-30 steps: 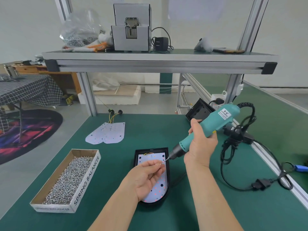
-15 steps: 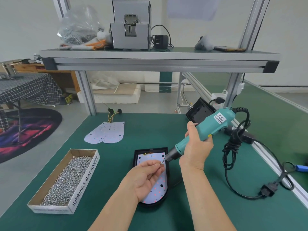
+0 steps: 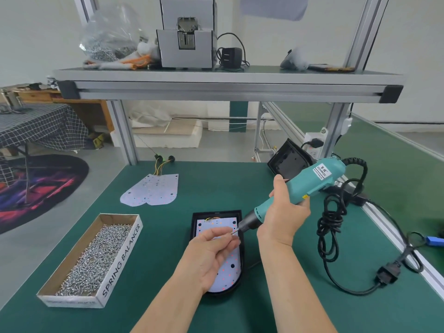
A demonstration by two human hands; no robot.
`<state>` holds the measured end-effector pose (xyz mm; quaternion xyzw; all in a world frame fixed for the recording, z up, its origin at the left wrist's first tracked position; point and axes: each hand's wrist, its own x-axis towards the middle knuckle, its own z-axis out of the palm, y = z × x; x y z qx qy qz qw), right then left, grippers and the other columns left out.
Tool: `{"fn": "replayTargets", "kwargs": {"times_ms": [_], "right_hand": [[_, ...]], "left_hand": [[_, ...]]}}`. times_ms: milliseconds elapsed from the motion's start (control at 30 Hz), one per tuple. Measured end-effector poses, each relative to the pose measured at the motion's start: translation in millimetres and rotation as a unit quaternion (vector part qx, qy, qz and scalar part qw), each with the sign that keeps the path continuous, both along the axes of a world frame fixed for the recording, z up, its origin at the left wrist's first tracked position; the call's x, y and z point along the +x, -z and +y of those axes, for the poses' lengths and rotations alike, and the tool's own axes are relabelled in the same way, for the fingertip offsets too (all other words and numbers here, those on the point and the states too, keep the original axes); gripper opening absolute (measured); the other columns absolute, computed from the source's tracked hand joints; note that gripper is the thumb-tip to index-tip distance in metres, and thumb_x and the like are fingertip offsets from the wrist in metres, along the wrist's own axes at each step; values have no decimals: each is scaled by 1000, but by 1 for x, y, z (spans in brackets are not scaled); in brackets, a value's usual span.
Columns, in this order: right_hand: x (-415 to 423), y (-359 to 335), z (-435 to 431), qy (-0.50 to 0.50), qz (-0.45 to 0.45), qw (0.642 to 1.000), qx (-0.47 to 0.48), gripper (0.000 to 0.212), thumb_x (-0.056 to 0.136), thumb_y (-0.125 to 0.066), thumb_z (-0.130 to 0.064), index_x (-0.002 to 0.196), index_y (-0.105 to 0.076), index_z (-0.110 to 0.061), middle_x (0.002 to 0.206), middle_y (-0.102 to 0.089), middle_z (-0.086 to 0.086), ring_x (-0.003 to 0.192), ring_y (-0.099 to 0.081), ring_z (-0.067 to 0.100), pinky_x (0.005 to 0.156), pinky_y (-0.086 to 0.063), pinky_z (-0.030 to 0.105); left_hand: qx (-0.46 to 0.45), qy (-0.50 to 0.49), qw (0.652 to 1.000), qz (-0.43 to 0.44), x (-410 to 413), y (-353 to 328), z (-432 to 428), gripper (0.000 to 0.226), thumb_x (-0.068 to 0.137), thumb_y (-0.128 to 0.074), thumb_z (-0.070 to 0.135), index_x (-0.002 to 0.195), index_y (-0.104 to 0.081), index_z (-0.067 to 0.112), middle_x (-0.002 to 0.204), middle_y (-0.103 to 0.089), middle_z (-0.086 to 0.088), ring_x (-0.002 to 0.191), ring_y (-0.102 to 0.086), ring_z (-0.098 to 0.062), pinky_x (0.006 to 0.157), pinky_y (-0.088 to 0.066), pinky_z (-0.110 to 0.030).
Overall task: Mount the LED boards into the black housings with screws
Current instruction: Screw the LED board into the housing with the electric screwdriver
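Grips the teal electric screwdriver (image 3: 300,188) in the right hand (image 3: 283,217), bit slanting down-left. Pinches a screw (image 3: 232,233) against the bit tip with the left hand (image 3: 211,253), fingers curled, directly above the LED board (image 3: 227,277) seated in the black housing (image 3: 217,213).

right hand (image 3: 283,215) grips teal screwdriver (image 3: 298,191); left hand (image 3: 211,253) pinches screw (image 3: 232,233) at its tip over led board (image 3: 225,272)

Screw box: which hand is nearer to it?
Left. The left hand pinches a screw over the LED board, right of the screw box; the right hand grips the screwdriver farther right.
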<state>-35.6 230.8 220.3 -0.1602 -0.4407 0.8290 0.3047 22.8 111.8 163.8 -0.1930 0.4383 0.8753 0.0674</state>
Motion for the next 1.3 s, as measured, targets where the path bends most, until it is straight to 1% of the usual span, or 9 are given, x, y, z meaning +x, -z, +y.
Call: {"fn": "replayTargets", "kwargs": {"times_ms": [200, 367, 500, 567, 633, 800, 1033, 1200, 1300], "right_hand": [[-5, -10, 8, 2, 13, 1000, -5, 23, 75, -77, -27, 75, -55, -22, 54, -56, -13, 53, -52, 7, 56, -45, 23], [-9, -14, 8, -8, 30, 999, -10, 22, 78, -77, -23, 76, -55, -20, 54, -55, -13, 51, -51, 6, 51, -45, 18], [-11, -15, 9, -16, 33, 999, 2, 23, 83, -78, -18, 76, -56, -20, 54, -56, -13, 52, -52, 6, 51, -46, 17], [-9, -16, 8, -17, 37, 999, 3, 24, 85, -77, -15, 75, -55, -20, 54, -55, -13, 51, -52, 6, 51, -45, 17], [-6, -20, 6, -21, 48, 999, -6, 25, 84, -77, -15, 74, -54, -19, 53, -54, -12, 51, -51, 6, 51, -45, 17], [3, -36, 4, -35, 71, 996, -37, 24, 81, -75, -17, 74, -53, -20, 55, -52, -9, 52, -48, 8, 51, -43, 17], [11, -42, 2, -51, 77, 995, -45, 23, 86, -75, -12, 78, -55, -19, 57, -52, -7, 52, -49, 8, 52, -44, 18], [15, -44, 3, -50, 72, 995, -38, 24, 86, -74, -10, 76, -55, -19, 55, -52, -8, 51, -49, 8, 51, -43, 17], [16, -46, 4, -48, 71, 995, -41, 23, 86, -74, -10, 77, -55, -19, 55, -52, -8, 51, -48, 8, 51, -43, 16]], "left_hand": [[-51, 37, 998, 9, -2, -17, -12, 16, 96, -57, -2, 112, -59, -7, 90, -72, -25, 87, -75, -33, 66, -60, -24], [-178, 2, 984, 8, -4, -24, -23, 10, 96, -60, 5, 101, -63, -3, 73, -73, -14, 63, -71, -21, 52, -54, -20], [-428, -158, 889, -33, -13, -21, -49, 17, 86, -74, 30, 87, -65, 15, 87, -66, 1, 76, -59, -14, 59, -42, -26], [-469, -161, 868, -19, -9, -22, -52, 25, 82, -76, 40, 86, -63, 20, 85, -62, 4, 82, -58, -15, 65, -42, -29], [-523, -131, 841, 49, -7, -27, -50, 19, 78, -76, 45, 80, -66, 29, 67, -59, 10, 67, -56, -10, 59, -41, -29], [-497, 110, 851, 127, -1, -39, -32, 12, 77, -80, 32, 89, -76, 35, 50, -43, 15, 49, -42, -3, 49, -31, -11], [-498, 49, 852, 156, 1, -43, -18, 13, 80, -79, 27, 71, -77, 35, 49, -43, 10, 41, -32, -8, 38, -29, -16], [-568, 39, 802, 181, 2, -44, -14, 34, 84, -77, 29, 67, -69, 57, 65, -59, 16, 50, -41, -4, 53, -34, -21], [-561, 36, 806, 186, 1, -43, -14, 35, 83, -77, 23, 68, -72, 54, 61, -58, 11, 49, -40, -5, 51, -35, -19]]}}
